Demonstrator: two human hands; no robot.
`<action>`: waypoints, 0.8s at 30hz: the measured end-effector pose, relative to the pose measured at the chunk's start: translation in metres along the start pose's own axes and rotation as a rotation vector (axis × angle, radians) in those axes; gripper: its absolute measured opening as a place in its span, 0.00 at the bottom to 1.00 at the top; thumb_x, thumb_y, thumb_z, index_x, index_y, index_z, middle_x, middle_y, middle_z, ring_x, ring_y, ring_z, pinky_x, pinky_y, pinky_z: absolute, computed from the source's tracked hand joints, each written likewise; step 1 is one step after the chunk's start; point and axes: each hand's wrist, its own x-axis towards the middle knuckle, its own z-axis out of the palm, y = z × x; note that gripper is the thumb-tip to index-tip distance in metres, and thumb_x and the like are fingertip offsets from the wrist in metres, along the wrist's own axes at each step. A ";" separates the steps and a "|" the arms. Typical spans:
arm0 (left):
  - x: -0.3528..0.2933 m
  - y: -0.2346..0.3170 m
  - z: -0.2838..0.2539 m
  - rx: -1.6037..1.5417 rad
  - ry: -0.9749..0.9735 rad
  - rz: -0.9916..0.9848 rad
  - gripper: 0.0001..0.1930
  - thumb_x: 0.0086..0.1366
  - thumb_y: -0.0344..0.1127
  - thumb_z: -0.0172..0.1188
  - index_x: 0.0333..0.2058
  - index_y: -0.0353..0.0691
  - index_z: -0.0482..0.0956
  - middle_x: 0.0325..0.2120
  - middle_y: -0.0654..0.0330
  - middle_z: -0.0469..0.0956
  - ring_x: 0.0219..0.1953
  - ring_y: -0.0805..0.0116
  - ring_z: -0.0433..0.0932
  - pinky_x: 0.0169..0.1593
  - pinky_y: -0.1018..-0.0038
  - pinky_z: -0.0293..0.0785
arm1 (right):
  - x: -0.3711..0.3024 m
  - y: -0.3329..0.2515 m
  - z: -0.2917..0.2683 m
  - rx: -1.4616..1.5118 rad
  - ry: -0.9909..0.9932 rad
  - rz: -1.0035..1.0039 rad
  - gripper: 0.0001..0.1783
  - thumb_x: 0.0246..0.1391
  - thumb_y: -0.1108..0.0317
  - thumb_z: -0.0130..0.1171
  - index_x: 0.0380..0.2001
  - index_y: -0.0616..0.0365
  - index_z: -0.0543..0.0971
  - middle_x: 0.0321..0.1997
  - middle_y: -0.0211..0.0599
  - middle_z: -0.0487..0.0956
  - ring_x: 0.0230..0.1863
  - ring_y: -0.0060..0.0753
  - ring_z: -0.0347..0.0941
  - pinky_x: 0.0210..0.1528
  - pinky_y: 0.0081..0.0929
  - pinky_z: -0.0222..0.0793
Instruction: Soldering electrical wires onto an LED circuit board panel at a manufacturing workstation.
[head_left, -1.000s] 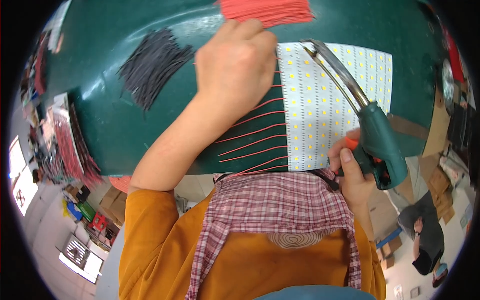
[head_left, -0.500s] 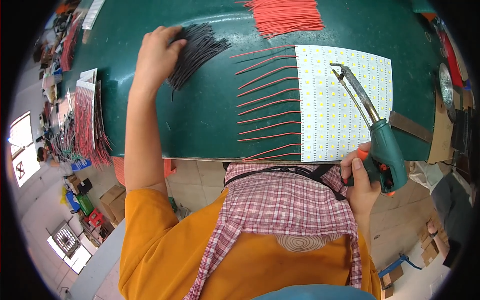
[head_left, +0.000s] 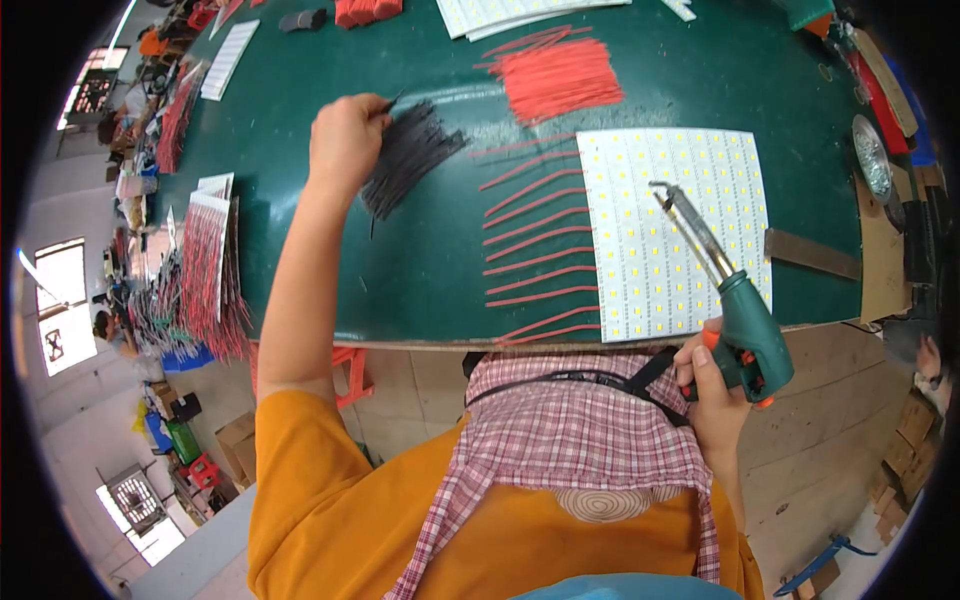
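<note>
My left hand is at the upper left end of a pile of short black wires, its thumb and fingertips pinched. A dark wire end pokes out past the fingertips. My right hand grips the handle of a green soldering gun with orange parts. Its metal tip hangs over a white LED panel dotted with yellow squares; contact cannot be made out. Along the panel's left edge, several red wires stick out in a row toward the left. A thick pile of red wires lies beyond.
A flat metal strip lies right of the panel. More white panels lie at the far edge. Wired panels hang in a bunch on the left. A metal dish stands at the right; a red stool is under the table.
My left hand has drawn slightly away from the black pile, fingertips now pinched with a dark wire end showing. The view has shifted, showing more of the table's far side. The soldering gun stays over the panel.
</note>
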 end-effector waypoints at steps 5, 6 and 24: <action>0.013 0.000 -0.012 0.046 -0.027 -0.043 0.10 0.55 0.38 0.60 0.34 0.41 0.83 0.30 0.52 0.81 0.35 0.54 0.79 0.41 0.65 0.73 | 0.002 0.003 -0.002 0.020 -0.011 -0.063 0.14 0.54 0.77 0.54 0.45 0.66 0.70 0.27 0.36 0.76 0.23 0.17 0.67 0.26 0.16 0.65; 0.014 -0.003 -0.011 0.039 -0.041 -0.057 0.11 0.55 0.39 0.59 0.34 0.42 0.83 0.30 0.53 0.81 0.35 0.55 0.79 0.41 0.66 0.73 | 0.002 0.002 -0.001 -0.009 -0.008 -0.052 0.14 0.54 0.76 0.53 0.45 0.65 0.69 0.26 0.35 0.75 0.23 0.18 0.66 0.26 0.18 0.64; -0.017 0.054 -0.054 0.829 0.035 0.690 0.04 0.53 0.35 0.59 0.23 0.45 0.78 0.23 0.65 0.76 0.34 0.66 0.75 0.31 0.71 0.71 | -0.001 0.007 -0.011 0.030 -0.033 -0.069 0.15 0.53 0.76 0.57 0.46 0.65 0.72 0.28 0.33 0.77 0.25 0.15 0.69 0.27 0.15 0.67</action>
